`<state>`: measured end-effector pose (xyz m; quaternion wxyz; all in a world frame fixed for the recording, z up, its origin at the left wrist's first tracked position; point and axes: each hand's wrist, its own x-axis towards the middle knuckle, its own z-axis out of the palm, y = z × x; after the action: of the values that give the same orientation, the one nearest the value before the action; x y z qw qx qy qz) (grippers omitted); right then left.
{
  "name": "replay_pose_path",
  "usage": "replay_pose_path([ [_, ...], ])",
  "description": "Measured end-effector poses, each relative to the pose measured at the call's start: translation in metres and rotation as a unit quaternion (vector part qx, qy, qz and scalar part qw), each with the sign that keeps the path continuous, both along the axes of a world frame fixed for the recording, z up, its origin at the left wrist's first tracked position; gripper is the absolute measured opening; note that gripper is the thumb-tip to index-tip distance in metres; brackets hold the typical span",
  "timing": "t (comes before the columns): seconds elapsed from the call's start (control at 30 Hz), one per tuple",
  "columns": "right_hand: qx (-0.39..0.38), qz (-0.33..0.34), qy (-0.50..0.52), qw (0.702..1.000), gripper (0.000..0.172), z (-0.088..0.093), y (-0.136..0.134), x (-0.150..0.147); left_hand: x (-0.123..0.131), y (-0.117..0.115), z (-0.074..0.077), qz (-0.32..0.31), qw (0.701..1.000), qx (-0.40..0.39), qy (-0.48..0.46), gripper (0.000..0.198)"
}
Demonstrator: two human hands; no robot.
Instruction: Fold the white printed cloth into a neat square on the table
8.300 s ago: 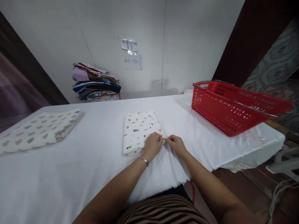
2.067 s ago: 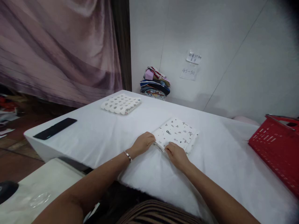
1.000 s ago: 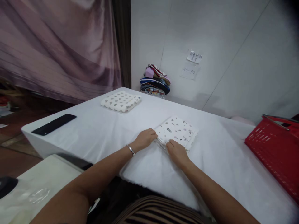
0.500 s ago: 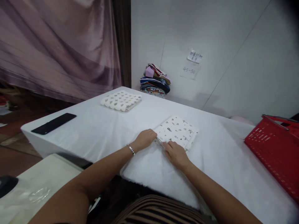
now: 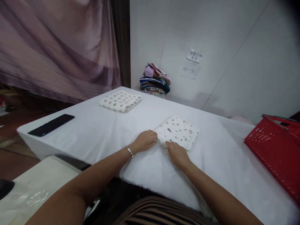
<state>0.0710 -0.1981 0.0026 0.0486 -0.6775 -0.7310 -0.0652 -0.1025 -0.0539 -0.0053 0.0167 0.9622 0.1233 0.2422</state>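
Note:
A folded white cloth (image 5: pixel 177 129) with a small grey print lies flat on the white-covered table (image 5: pixel 225 162) in front of me. My left hand (image 5: pixel 145 140) closes on the cloth's near left corner, fingers curled over the edge. At the near edge, a little to the right, my right hand (image 5: pixel 177 153) grips the same cloth, its fingertips bent around the layers. Several stacked layers show between the two hands. The undersides of the fingers are hidden. Farther back on the left rests a second folded cloth (image 5: pixel 120 101) with a grey pattern, apart from both hands.
A black flat slab (image 5: pixel 52 125) lies near the table's left end. At the right stands a red basket (image 5: pixel 276 150). Folded fabrics (image 5: pixel 155 79) are piled by the wall behind the table. A pale surface (image 5: pixel 39 187) sits low at the left.
My right hand has shifted slightly right along the cloth's near edge, and the gap between the hands is a little wider. The left hand stays at its corner. The view has moved slightly.

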Motion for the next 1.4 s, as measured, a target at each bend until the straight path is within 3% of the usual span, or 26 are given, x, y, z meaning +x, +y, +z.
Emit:
replay_pose_path([
  [0.2, 0.003, -0.003, 0.001, 1.0, 0.033, 0.0, 0.001, 0.003, 0.005, 0.0, 0.001, 0.024, 1.0, 0.01, 0.017, 0.012],
  [0.43, -0.002, -0.008, -0.005, 1.0, 0.035, 0.002, 0.001, 0.001, 0.014, -0.001, -0.004, -0.012, 0.998, 0.057, -0.005, 0.015],
  [0.63, 0.027, -0.016, -0.015, 0.999, 0.046, 0.002, -0.015, 0.006, 0.015, 0.003, -0.007, -0.016, 0.998, 0.065, -0.008, 0.019],
  [1.0, -0.002, -0.064, -0.011, 0.998, 0.014, 0.007, -0.04, 0.021, 0.018, -0.001, -0.008, -0.001, 0.998, 0.069, 0.014, 0.02],
  [1.27, 0.018, -0.042, -0.01, 0.999, 0.018, 0.005, -0.048, 0.027, 0.028, -0.007, -0.005, -0.029, 0.994, 0.104, 0.006, 0.019],
  [1.4, 0.081, -0.023, -0.043, 0.996, 0.027, 0.002, -0.047, 0.039, 0.033, -0.008, -0.003, -0.011, 0.993, 0.119, 0.003, 0.02],
])
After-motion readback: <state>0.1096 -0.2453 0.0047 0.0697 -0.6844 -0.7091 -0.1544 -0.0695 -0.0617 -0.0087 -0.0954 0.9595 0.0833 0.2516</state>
